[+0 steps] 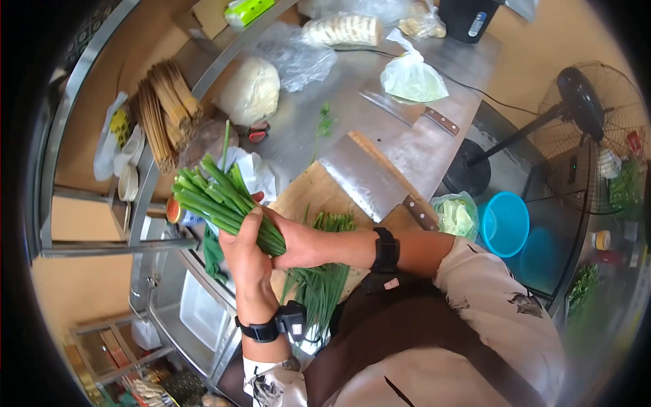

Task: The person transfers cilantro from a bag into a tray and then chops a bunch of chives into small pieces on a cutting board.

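A thick bunch of bright green, tubular stalks is gripped in both hands, held up in front of the body near the left edge of the pale wooden cutting board. The left hand is curled around its lower part with the thumb laid across the stalks; the right hand is closed around it from the other side, its fingers partly hidden behind the greens. The stalks lie roughly parallel, glossy and fresh-looking, lighter at their uneven upper-left ends and deeper green toward the end between the hands. One thin stalk pokes up well above the others.

On the board, close to the right forearm, lies a looser pile of long, dark green, slender leaves. A broad steel cleaver with a riveted brown handle rests across the board's far part, and the board sits on a grey metal bench.
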A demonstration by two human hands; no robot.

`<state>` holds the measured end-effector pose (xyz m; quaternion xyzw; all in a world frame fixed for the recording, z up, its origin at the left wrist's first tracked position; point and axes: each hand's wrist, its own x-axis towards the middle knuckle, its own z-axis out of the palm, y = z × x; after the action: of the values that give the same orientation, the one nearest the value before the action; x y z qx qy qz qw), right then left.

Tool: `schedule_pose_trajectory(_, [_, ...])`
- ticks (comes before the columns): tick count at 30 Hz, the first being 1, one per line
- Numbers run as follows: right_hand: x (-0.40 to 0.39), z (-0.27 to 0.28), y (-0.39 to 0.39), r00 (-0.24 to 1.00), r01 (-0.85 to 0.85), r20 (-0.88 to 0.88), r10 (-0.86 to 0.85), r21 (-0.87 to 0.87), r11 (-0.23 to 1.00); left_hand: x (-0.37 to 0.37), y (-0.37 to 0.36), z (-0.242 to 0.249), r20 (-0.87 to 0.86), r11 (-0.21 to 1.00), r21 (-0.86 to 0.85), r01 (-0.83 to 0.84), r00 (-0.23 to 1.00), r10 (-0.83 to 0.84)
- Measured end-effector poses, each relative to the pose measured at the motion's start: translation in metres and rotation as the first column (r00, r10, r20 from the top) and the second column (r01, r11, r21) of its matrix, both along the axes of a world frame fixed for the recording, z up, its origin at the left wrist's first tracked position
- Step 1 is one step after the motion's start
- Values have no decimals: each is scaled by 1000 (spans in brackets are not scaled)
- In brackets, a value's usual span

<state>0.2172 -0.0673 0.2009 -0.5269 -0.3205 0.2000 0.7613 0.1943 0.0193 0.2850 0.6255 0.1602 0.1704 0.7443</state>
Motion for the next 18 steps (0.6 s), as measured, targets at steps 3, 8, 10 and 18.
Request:
schedule_pose_trajectory(3, [17, -5, -13, 993, 114, 16, -113, -109, 987, 20, -14, 2, -25, 998, 0, 58, 998, -58])
schedule_pose_trajectory(8, [68, 30, -90, 982, 141, -33, -186, -530, 836, 48, -33, -19, -19, 947, 30, 320, 947, -319])
schedule_pose_trajectory(10, [106, 42, -124, 978, 195, 88, -188, -697, 690, 46, -29, -42, -66, 911, 55, 408, 912, -404])
schedule_pose_trajectory(18, [259, -98, -205, 811, 584, 584, -29, -812, -26, -50, 7, -163, -552, 286, 816, 502, 824, 128])
